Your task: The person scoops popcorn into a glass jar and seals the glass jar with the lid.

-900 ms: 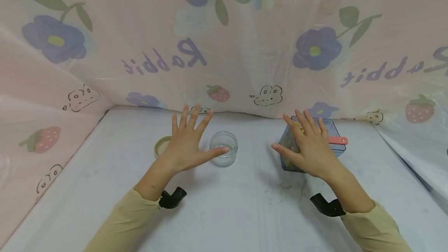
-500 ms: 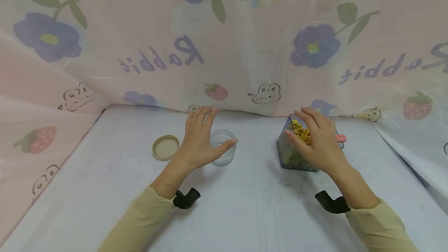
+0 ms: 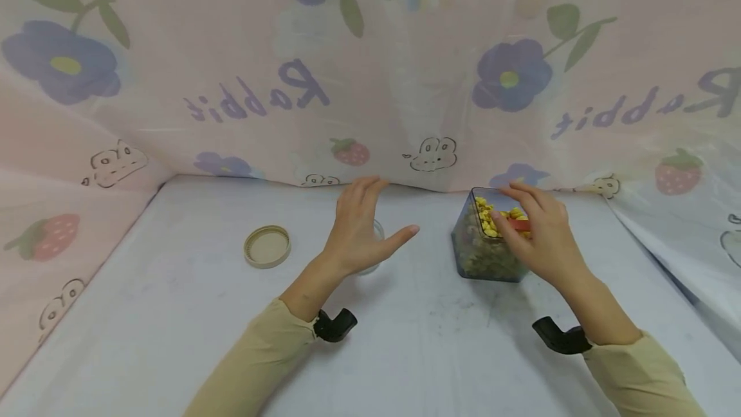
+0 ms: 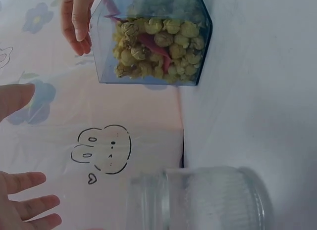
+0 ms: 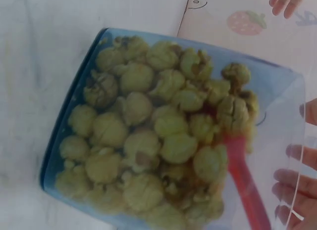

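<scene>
My left hand (image 3: 356, 230) hovers with spread, relaxed fingers in front of a clear glass jar (image 3: 379, 231), mostly hiding it in the head view. The jar (image 4: 213, 200) shows larger in the left wrist view, with the thumb and fingers apart from it. On the right, a bluish see-through square container (image 3: 466, 256) holds yellow popcorn (image 5: 138, 136). A red utensil handle (image 5: 245, 185) sticks out of the popcorn; its buried end is hidden. My right hand (image 3: 547, 237) hangs over the container's right side, thumb and fingers around the handle without visibly gripping it.
A round gold-rimmed lid (image 3: 267, 247) lies on the white tabletop (image 3: 173, 314), left of the jar. A pale printed curtain (image 3: 382, 95) rises behind the table and along both sides.
My left hand has moved right, from near the lid to over the jar. My right hand has shifted right and its fingers have drawn closer together, uncovering the container's popcorn.
</scene>
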A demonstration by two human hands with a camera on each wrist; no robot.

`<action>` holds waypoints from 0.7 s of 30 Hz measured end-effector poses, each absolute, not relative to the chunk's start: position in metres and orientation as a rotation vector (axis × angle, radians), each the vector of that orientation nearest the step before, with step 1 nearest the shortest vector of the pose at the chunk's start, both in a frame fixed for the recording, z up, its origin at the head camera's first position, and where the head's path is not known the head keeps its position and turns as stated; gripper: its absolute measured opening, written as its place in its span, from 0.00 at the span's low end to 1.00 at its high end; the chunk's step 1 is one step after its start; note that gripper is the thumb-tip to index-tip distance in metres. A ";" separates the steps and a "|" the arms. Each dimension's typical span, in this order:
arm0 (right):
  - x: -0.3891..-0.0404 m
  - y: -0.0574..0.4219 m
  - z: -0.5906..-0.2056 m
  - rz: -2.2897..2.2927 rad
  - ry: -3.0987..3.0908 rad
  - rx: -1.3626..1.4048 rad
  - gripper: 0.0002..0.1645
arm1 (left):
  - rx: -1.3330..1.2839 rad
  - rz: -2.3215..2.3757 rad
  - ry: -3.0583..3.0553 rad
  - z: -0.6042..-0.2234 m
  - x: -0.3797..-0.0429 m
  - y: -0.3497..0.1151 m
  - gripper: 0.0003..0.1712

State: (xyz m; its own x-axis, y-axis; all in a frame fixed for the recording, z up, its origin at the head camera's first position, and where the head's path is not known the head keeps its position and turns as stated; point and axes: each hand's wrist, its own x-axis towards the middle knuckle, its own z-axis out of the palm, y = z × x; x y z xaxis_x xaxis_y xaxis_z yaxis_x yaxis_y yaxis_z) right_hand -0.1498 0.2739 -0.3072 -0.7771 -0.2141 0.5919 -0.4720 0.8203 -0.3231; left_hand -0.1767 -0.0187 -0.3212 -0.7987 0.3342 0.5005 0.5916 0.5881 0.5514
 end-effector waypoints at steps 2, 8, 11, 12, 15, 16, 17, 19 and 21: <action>-0.149 0.277 -0.308 0.624 -2.448 0.492 0.25 | -0.758 -1.037 -2.482 -0.322 -0.178 -0.015 0.45; -0.147 0.284 -0.310 0.612 -2.443 0.459 0.25 | -0.746 -1.043 -2.524 -0.323 -0.181 -0.005 0.45; -0.146 0.289 -0.311 0.614 -2.452 0.443 0.25 | -0.757 -1.068 -2.530 -0.324 -0.183 0.002 0.45; -0.145 0.290 -0.311 0.615 -2.457 0.438 0.25 | -0.766 -1.077 -2.529 -0.324 -0.183 0.004 0.45; -0.143 0.294 -0.312 0.618 -2.468 0.423 0.25 | -0.788 -1.103 -2.540 -0.324 -0.184 0.012 0.46; -0.143 0.295 -0.312 0.615 -2.474 0.419 0.26 | -0.795 -1.110 -2.543 -0.325 -0.185 0.014 0.47; -0.142 0.297 -0.312 0.616 -2.479 0.415 0.26 | -0.801 -1.112 -2.549 -0.325 -0.185 0.017 0.47; -0.141 0.300 -0.313 0.615 -2.497 0.403 0.26 | -0.817 -1.116 -2.554 -0.326 -0.186 0.022 0.48; -0.139 0.302 -0.313 0.617 -2.515 0.388 0.26 | -0.836 -1.123 -2.558 -0.327 -0.187 0.028 0.49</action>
State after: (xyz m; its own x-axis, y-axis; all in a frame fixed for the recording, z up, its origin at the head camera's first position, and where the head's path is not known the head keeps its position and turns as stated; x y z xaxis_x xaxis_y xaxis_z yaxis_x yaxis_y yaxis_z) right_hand -0.1393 0.3022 -0.3130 -0.8251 -0.1475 0.5454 -0.3833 0.8554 -0.3485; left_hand -0.1874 0.0280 -0.3269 -0.8123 0.4107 0.4142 0.5829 0.5450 0.6027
